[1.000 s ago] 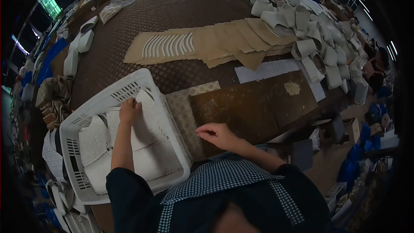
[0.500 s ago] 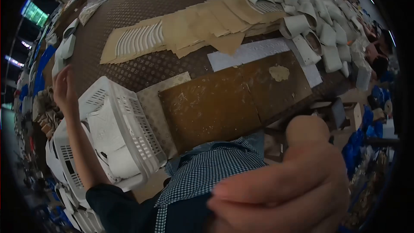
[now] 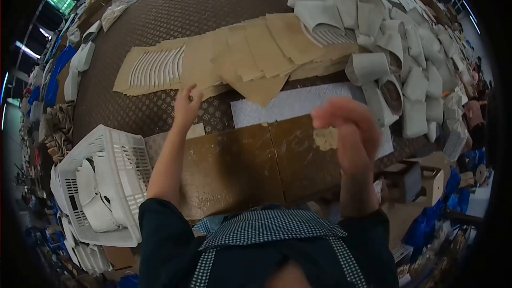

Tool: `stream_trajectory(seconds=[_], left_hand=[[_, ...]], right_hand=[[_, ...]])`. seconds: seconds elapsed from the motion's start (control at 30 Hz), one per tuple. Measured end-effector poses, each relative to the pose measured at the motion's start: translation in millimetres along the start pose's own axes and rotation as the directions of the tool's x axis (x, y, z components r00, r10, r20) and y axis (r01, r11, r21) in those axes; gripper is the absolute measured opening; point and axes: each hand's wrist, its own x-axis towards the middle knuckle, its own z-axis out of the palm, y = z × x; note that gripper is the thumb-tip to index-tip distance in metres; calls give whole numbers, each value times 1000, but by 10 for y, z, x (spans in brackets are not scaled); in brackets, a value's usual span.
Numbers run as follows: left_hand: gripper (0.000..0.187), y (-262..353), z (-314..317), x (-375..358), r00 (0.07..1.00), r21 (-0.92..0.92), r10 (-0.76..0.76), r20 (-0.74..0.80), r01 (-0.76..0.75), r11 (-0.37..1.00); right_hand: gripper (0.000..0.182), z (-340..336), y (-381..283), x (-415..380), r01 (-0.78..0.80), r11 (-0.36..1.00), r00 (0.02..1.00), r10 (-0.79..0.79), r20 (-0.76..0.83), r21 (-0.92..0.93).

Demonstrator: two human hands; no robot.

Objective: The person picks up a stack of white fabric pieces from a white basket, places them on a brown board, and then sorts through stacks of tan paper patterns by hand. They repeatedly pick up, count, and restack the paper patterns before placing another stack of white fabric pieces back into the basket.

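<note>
My left hand reaches over the near edge of the brown paper sheets, its fingers apart and nothing visible in them. White curved strips lie in a row on the paper's left end. My right hand is raised above the right part of the brown board. Its fingers are loosely bent and slightly blurred, with a gap between thumb and fingers and no object seen there. Beyond the board lies a whitish patterned sheet, partly under the paper.
A white plastic basket with white pieces stands at the left. A large heap of white curled pieces covers the table's right side. More white curved strips lie by the heap. A wooden box sits at the lower right.
My left hand has moved right, from above the basket to the paper's edge. My right hand has moved away from the camera, out over the board. The view has shifted.
</note>
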Motion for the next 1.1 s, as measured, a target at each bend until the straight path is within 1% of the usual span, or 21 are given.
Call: stream_trajectory(seconds=[0.03,0.07,0.1,0.13,0.17,0.27,0.3,0.4,0.43,0.5,0.57,0.6,0.67,0.7,0.8,0.83,0.87,0.93,0.97,1.07,1.1], left_hand=[[47,-45,160,18,994,-15,-100,49,101,995],[53,-96,301,44,975,-26,-198,102,202,979],[58,-256,461,90,977,43,-197,81,194,980],[63,-403,597,154,979,111,-195,60,187,976],[71,-464,658,226,967,129,-241,83,229,965],[73,-570,736,448,946,249,-325,7,313,917],[73,-642,747,534,930,300,-368,-28,359,884],[73,-887,825,767,782,289,-620,-61,608,739],[73,-837,844,827,759,236,-641,-118,648,724],[73,-722,886,939,702,125,-680,-210,709,694],[69,-726,881,918,736,-5,-641,-218,656,755],[67,-774,877,922,752,-72,-619,-227,621,780],[56,-1245,899,887,769,-281,-607,-203,548,788],[46,-1295,903,891,749,-392,-627,-215,522,757],[32,-1182,715,950,743,-473,-664,80,615,631],[32,-1095,706,970,784,-548,-613,93,554,626],[31,-1056,672,987,774,-611,-610,170,568,552],[29,-900,553,1049,753,-706,-575,320,594,385],[29,-741,474,1048,740,-675,-574,351,624,393],[37,-1042,486,933,727,-500,-575,375,681,535],[39,-969,497,878,827,-243,-549,119,561,792]], right_hand=[[35,-144,545,89,-195,978,980,197,-20,70],[37,-230,1042,50,-348,922,926,366,-89,168],[38,-304,1521,-6,-482,834,837,529,-139,270],[41,-402,1994,-90,-547,759,759,628,-174,354],[44,-483,2391,-177,-600,671,665,721,-196,436],[48,-585,3223,-268,-667,545,534,825,-184,509],[49,-532,3320,-184,-686,490,488,858,-159,538],[51,-333,3488,91,-688,431,493,868,-59,585],[52,-226,3508,148,-683,407,483,875,-44,606],[53,-91,3706,174,-617,435,493,863,-109,656],[56,7,3728,240,-536,457,518,842,-151,710],[55,72,3648,317,-558,502,530,828,-181,661],[54,152,3391,429,-599,580,551,799,-242,552],[54,129,3352,413,-615,560,532,814,-231,555],[56,70,3361,395,-637,501,488,850,-196,586],[58,76,3445,385,-633,473,471,863,-180,612],[59,65,3506,378,-628,445,454,876,-164,639],[57,126,3490,566,-567,456,487,857,-168,686],[56,156,3486,647,-534,459,504,847,-168,710],[51,204,3676,639,-623,510,479,848,-227,593],[50,189,3710,626,-617,560,517,818,-253,552]])
